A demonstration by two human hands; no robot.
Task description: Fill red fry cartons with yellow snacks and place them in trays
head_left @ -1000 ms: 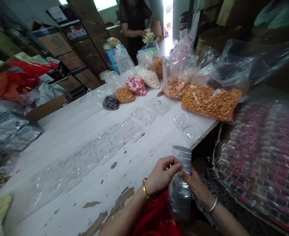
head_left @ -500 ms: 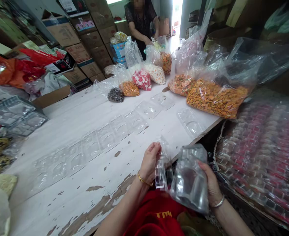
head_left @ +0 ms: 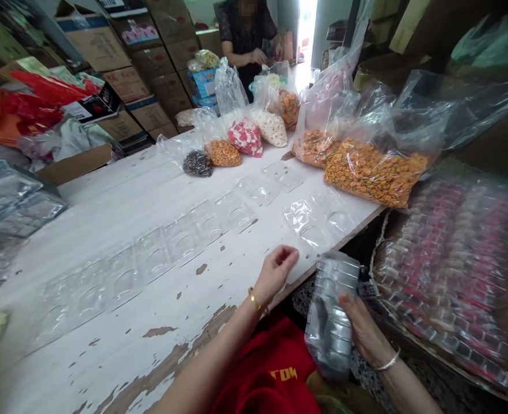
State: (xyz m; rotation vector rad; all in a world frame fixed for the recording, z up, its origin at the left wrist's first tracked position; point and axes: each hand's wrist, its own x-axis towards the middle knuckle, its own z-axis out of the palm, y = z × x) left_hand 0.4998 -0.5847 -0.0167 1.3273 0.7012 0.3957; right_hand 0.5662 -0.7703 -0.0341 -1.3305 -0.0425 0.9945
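Note:
My right hand (head_left: 363, 328) grips a stack of clear plastic trays (head_left: 332, 322), held tilted past the table's front edge. Over the table, my left hand (head_left: 277, 270) has its fingers curled together, with nothing visible in them. Just beyond that hand lies a clear plastic tray (head_left: 305, 223), touching or nearly touching a second clear tray (head_left: 333, 210) near the edge. Several more clear trays (head_left: 184, 238) form a long row across the white table (head_left: 159, 305).
Bags of small pieces stand at the far side, including a large bag of orange pieces (head_left: 372, 175). At right sits a wide container of packed trays (head_left: 443, 270). Cardboard boxes (head_left: 96, 49) are piled at back left. Another person (head_left: 245, 40) works behind the bags.
One clear tray left my left hand and now lies on the table. The left hand holds nothing visible now. My right hand has turned the stack so its ridged side shows.

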